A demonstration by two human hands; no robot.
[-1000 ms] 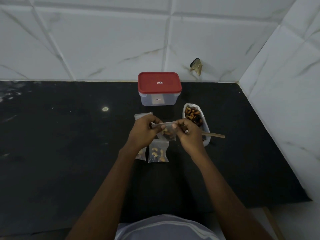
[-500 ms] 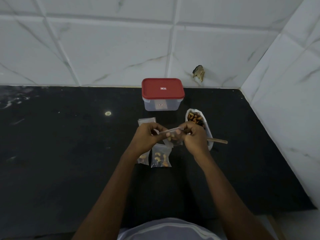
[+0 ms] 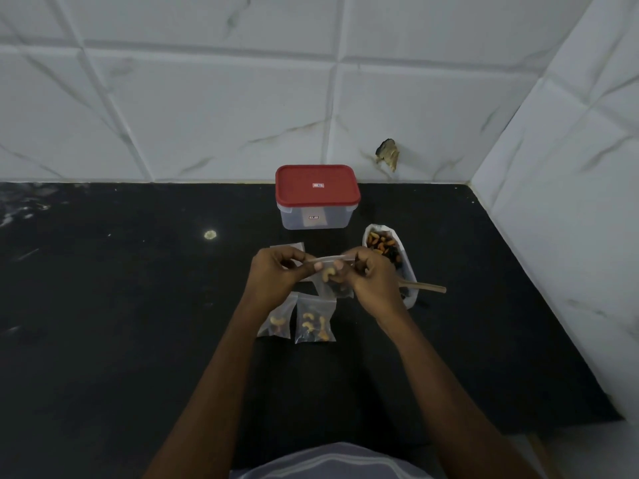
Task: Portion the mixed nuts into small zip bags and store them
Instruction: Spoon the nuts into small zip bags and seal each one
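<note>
Your left hand and right hand both hold one small zip bag above the table, mid-view. Left grip: thumb and fingers curled, pinching the left end of the zip strip. Right grip: same, pinching the right end, with the other fingers curled in. The strip runs roughly level between your hands and the bag hangs below it. A cashew and some darker pieces show through the plastic. Can't tell whether the zip is sealed.

Two portions lie flat on the table just below your hands, side by side. The left filled bag is partly under your left wrist. The right filled bag is fully in view, with cashews inside. A corner of the empty bags pokes out behind your left knuckles.

The mixed nuts sit in a white dish just right of your right hand, which covers part of its left side. A wooden spoon handle sticks out to the right over the dish's near end; its bowl is hidden.

A clear container with its red lid on stands behind the dish, near the tiled wall. There is a pale spot on the table to the left, and a chipped hole in the wall right of the container.
</note>
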